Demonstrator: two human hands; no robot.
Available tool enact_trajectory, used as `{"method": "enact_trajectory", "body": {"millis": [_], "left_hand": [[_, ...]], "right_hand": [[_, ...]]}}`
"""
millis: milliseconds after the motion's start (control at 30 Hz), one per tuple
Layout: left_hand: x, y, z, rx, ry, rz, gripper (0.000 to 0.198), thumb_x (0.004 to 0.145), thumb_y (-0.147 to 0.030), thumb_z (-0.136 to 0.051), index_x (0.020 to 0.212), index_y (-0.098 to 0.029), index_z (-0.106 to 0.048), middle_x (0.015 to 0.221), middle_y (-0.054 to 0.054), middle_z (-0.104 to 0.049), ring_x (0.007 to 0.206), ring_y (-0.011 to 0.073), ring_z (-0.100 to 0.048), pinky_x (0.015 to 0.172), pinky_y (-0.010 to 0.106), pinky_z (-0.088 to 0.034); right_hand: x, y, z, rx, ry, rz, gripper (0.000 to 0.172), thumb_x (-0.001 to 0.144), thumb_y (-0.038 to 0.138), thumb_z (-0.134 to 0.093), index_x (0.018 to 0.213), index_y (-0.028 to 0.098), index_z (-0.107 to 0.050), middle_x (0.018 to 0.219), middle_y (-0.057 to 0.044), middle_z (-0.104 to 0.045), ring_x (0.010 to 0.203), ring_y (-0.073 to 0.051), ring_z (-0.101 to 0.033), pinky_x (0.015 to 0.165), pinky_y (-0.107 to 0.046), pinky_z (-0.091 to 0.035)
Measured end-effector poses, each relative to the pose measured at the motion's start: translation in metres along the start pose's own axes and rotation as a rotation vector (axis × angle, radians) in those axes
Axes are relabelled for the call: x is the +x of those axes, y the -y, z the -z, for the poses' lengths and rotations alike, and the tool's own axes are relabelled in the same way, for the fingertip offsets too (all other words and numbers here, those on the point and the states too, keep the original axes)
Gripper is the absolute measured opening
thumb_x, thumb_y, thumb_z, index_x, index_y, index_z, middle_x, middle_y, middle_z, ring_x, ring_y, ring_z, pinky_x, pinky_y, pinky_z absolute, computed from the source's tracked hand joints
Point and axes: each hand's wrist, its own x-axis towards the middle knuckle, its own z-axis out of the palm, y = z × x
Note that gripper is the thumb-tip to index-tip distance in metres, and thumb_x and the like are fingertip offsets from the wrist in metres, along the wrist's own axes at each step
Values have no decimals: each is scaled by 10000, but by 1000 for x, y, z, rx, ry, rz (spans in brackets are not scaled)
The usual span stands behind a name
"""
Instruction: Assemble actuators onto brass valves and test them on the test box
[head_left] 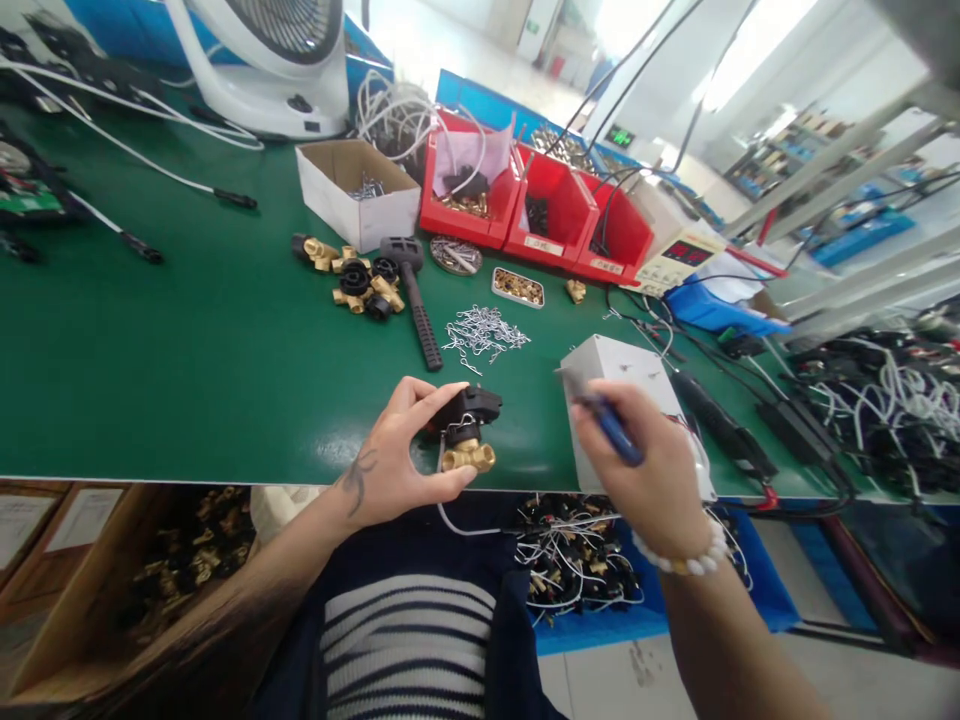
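My left hand (409,450) grips a motorized brass valve (471,458) at the bench's front edge, thumb on the brass body and fingers on the black housing (474,404). A wire clip shows at the housing's neck, and a white cable hangs from it below the edge. To the right, my right hand (637,455) is closed around blue-handled pliers (616,432), their jaws blurred and pointing left. Behind the pliers stands a light grey box (611,357) with small switches on top. Loose wire clips (486,332) lie in a pile beyond the valve.
A rubber mallet (420,310) lies beside brass fittings with black caps (367,285). Behind are a white carton (360,200), red bins (551,215), a dish of small brass parts (517,287) and a fan (277,60). Below the edge, a blue crate (600,628) holds cabled valves.
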Motion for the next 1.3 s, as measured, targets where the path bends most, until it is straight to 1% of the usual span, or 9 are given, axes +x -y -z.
{"method": "enact_trajectory", "body": {"millis": [67, 100, 233, 367, 533, 667, 833, 1200, 1300], "left_hand": [[0, 0, 0, 9, 1, -2, 695, 758, -329, -732, 1414, -238, -524, 1094, 61, -508, 1012, 220, -530, 912, 371, -550], [0, 1, 0, 14, 1, 0, 696, 756, -332, -733, 1414, -239, -524, 1096, 62, -509, 1015, 222, -531, 915, 376, -551], [0, 1, -1, 10, -6, 4, 704, 753, -345, -741, 1414, -250, -519, 1112, 61, -511, 1029, 224, -544, 925, 386, -553], [0, -2, -5, -28, -11, -5, 688, 766, -312, -745, 1398, -240, -483, 1172, 64, -515, 1084, 220, -557, 941, 382, -544], [0, -5, -8, -51, -86, -57, 437, 731, -285, -777, 1062, -206, -502, 1115, 67, -533, 1047, 224, -570, 842, 357, -551], [1, -6, -7, -32, -91, -79, 342, 747, -256, -744, 1001, -200, -523, 1098, 66, -537, 1046, 217, -555, 851, 338, -522], [2, -6, -6, -98, -46, -26, 342, 735, -246, -747, 998, -190, -536, 1101, 62, -523, 1029, 207, -555, 857, 333, -508], [0, -4, -7, -82, -41, -54, 310, 739, -263, -763, 954, -183, -554, 1113, 71, -511, 1062, 213, -542, 872, 349, -499], [0, -5, -7, -90, -52, -40, 315, 734, -261, -759, 941, -186, -534, 1102, 66, -517, 1042, 212, -548, 862, 362, -505]], "right_hand": [[-3, -1, -3, 51, -184, -37, 94, 911, 228, -557, 994, 231, -600, 797, -9, -633, 612, -146, -560, 580, -290, -466], [-4, -1, -5, 50, -147, -29, 103, 899, 215, -548, 988, 230, -599, 789, -10, -631, 608, -149, -561, 576, -293, -464], [-4, 1, -12, -32, 362, 0, 179, 822, 140, -523, 940, 203, -642, 808, -44, -667, 661, -179, -609, 607, -315, -475], [2, 9, -7, 278, 350, -126, 243, 923, 274, -565, 1143, 201, -639, 1008, -56, -707, 807, -174, -665, 734, -317, -542], [4, 13, -19, 635, 621, -54, 509, 868, 294, -711, 1355, 229, -580, 1357, -83, -638, 1183, -227, -641, 1008, -368, -526], [0, 11, -33, 677, 590, -37, 396, 892, 287, -688, 1278, 215, -633, 1302, -86, -670, 1196, -227, -640, 1052, -383, -510], [1, 11, -31, 661, 561, -93, 520, 870, 280, -708, 1366, 213, -569, 1336, -87, -641, 1165, -225, -648, 1037, -365, -520], [7, 8, -30, 680, 607, -78, 411, 826, 307, -745, 1213, 206, -653, 1181, -46, -699, 1056, -212, -674, 957, -329, -535], [5, 9, -21, 575, 447, -61, 316, 856, 290, -706, 1164, 234, -667, 1107, -32, -711, 956, -189, -682, 844, -318, -559]]}}
